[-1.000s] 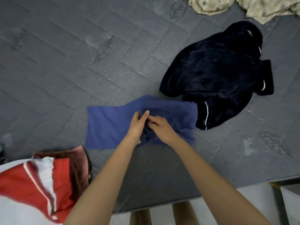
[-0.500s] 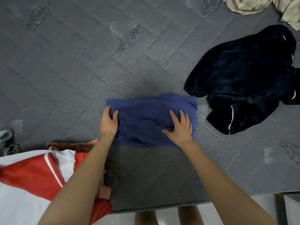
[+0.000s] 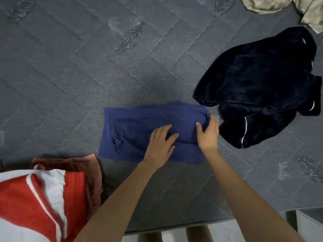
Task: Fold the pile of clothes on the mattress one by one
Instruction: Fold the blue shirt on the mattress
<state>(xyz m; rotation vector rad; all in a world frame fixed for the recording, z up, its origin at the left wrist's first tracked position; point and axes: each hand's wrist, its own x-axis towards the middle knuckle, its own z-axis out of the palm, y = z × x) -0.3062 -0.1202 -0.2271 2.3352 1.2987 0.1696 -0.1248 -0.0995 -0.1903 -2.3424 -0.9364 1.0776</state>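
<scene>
A blue garment (image 3: pixel 136 126) lies folded into a rectangle on the grey quilted mattress (image 3: pixel 70 75). My left hand (image 3: pixel 160 144) rests flat on its middle, fingers spread. My right hand (image 3: pixel 208 133) is at the garment's right end, thumb on top and fingers round the edge of the cloth. A crumpled dark navy velvet garment (image 3: pixel 258 84) with white piping lies just right of the blue one. A beige patterned cloth (image 3: pixel 283 6) sits at the far right corner.
A red and white garment over brownish-pink cloth (image 3: pixel 43 198) lies at the near left of the mattress. The mattress's front edge (image 3: pixel 174 227) runs along the bottom, with my feet and pale floor below it. A white object (image 3: pixel 309 224) stands at bottom right.
My left hand moved from the blue garment's left edge to its middle. My right hand slid from the middle to the right end. The camera view shifted.
</scene>
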